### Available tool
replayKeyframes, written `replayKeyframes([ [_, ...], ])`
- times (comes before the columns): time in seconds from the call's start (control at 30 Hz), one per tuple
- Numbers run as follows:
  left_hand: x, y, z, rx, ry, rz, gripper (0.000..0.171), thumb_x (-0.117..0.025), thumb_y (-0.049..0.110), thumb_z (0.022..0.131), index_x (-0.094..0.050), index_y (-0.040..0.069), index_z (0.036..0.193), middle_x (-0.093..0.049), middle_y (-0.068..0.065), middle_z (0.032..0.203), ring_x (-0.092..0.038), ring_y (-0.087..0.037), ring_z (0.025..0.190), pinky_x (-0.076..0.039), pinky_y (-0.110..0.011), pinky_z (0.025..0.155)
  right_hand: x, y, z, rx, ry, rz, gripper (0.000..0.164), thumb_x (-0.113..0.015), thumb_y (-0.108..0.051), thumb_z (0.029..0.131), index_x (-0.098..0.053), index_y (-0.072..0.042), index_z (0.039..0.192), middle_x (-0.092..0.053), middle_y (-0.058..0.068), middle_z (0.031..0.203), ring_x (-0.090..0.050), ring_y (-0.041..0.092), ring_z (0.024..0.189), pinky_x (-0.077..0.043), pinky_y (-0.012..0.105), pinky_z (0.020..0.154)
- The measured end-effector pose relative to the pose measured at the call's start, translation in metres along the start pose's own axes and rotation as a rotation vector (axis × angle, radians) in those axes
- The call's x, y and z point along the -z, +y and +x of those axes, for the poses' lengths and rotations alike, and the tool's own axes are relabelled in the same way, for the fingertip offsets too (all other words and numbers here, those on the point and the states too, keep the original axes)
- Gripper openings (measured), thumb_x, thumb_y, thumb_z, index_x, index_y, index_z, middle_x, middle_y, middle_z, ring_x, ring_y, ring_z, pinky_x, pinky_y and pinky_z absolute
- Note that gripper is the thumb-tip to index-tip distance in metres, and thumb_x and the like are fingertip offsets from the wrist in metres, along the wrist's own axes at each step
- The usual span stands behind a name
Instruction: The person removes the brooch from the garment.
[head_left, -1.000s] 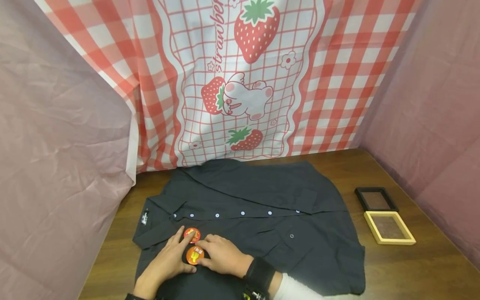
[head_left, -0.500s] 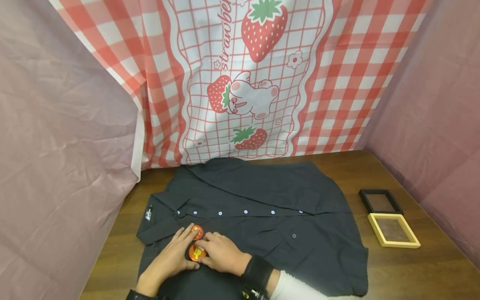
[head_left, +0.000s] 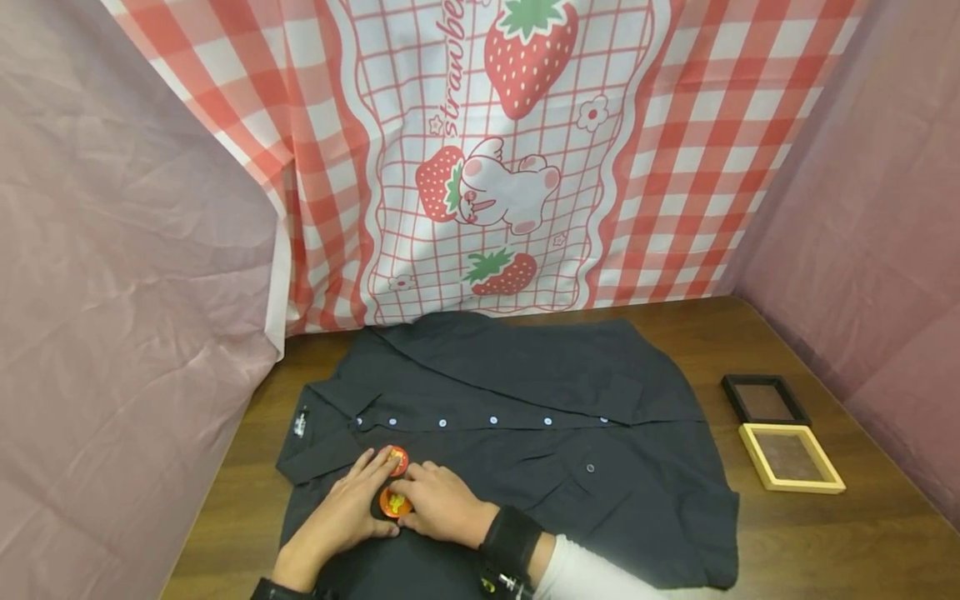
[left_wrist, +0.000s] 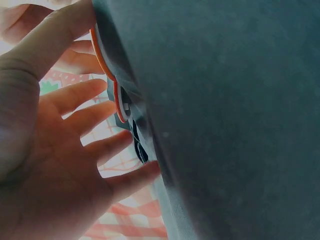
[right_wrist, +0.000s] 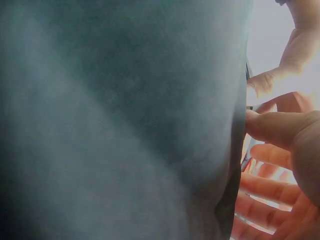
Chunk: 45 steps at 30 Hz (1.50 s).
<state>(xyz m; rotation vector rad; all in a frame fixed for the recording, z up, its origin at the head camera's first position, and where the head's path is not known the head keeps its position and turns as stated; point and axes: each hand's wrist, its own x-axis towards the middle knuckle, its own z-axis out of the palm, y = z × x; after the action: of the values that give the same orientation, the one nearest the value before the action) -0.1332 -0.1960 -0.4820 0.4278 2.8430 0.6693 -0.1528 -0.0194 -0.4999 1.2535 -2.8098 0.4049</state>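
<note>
A dark button-up shirt (head_left: 480, 475) lies spread on the table, its collar to the left. Two round pin badges rest on its chest, a red one (head_left: 400, 460) above and an orange one (head_left: 395, 502) with a yellow figure below. My left hand (head_left: 341, 512) lies with fingers extended, its fingertips over the left side of the red badge and its thumb below the orange one. My right hand (head_left: 446, 504) pinches the orange badge at its right edge between thumb and fingers. In the left wrist view, the orange badge's rim (left_wrist: 101, 57) stands edge-on against the cloth.
To the right on the wooden table (head_left: 847, 533) lie a black frame (head_left: 765, 400) and a yellow frame (head_left: 792, 458), edges close together. A red-checked strawberry curtain (head_left: 487, 167) hangs behind, with pinkish cloth (head_left: 127, 250) at both sides.
The head view has shifted slightly. My left fingers have slid further over the red badge, hiding more of its left side. My right fingers cover a little more of the orange badge.
</note>
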Motion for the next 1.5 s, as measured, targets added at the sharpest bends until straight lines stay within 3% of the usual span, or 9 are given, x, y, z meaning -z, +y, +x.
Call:
replayKeyframes([
  [0.3, -0.0006, 0.0009, -0.0006, 0.001, -0.015, -0.020, 0.092, -0.093, 0.018, 0.058, -0.052, 0.005, 0.139, -0.038, -0.019, 0.154, -0.033, -0.049, 0.140, -0.036, -0.070, 0.101, -0.0010, -0.0014, 0.0016, -0.024, 0.005, -0.020, 0.040, -0.079, -0.036, 0.079, -0.070, -0.024, 0.116, -0.066, -0.007, 0.111, -0.056, 0.007, 0.084, -0.048, 0.019, 0.070],
  [0.7, -0.0013, 0.0013, -0.0005, -0.019, 0.020, -0.018, 0.090, -0.093, 0.017, 0.056, -0.054, 0.004, 0.136, -0.037, -0.021, 0.154, -0.033, -0.051, 0.139, -0.036, -0.067, 0.103, -0.0008, 0.0004, 0.0031, -0.017, 0.025, 0.052, 0.037, -0.082, -0.032, 0.076, -0.073, -0.024, 0.110, -0.066, -0.008, 0.103, -0.053, 0.004, 0.078, -0.043, 0.015, 0.067],
  [0.87, -0.0011, 0.0017, -0.0001, -0.007, 0.016, -0.020, 0.087, -0.093, 0.016, 0.056, -0.055, 0.004, 0.134, -0.035, -0.023, 0.154, -0.032, -0.053, 0.138, -0.036, -0.068, 0.102, -0.0008, 0.0023, 0.0026, -0.009, 0.030, 0.091, 0.036, -0.082, -0.030, 0.076, -0.073, -0.022, 0.109, -0.066, -0.006, 0.107, -0.056, 0.004, 0.084, -0.046, 0.016, 0.072],
  [1.27, 0.0007, 0.0030, 0.0031, 0.009, -0.013, 0.003, 0.085, -0.092, 0.014, 0.058, -0.056, 0.005, 0.135, -0.033, -0.024, 0.154, -0.030, -0.053, 0.139, -0.036, -0.069, 0.102, 0.0052, 0.0045, -0.0003, -0.074, -0.017, 0.127, 0.036, -0.081, -0.032, 0.078, -0.071, -0.022, 0.112, -0.060, -0.007, 0.097, -0.049, -0.001, 0.076, -0.043, 0.014, 0.067],
  [1.5, 0.0008, 0.0032, 0.0044, 0.038, -0.050, -0.001, 0.085, -0.092, 0.014, 0.060, -0.055, 0.004, 0.136, -0.032, -0.024, 0.155, -0.027, -0.054, 0.140, -0.034, -0.069, 0.104, 0.0035, 0.0083, -0.0015, -0.068, -0.003, 0.143, 0.034, -0.080, -0.032, 0.079, -0.072, -0.021, 0.110, -0.057, -0.007, 0.091, -0.045, -0.001, 0.073, -0.039, 0.013, 0.063],
])
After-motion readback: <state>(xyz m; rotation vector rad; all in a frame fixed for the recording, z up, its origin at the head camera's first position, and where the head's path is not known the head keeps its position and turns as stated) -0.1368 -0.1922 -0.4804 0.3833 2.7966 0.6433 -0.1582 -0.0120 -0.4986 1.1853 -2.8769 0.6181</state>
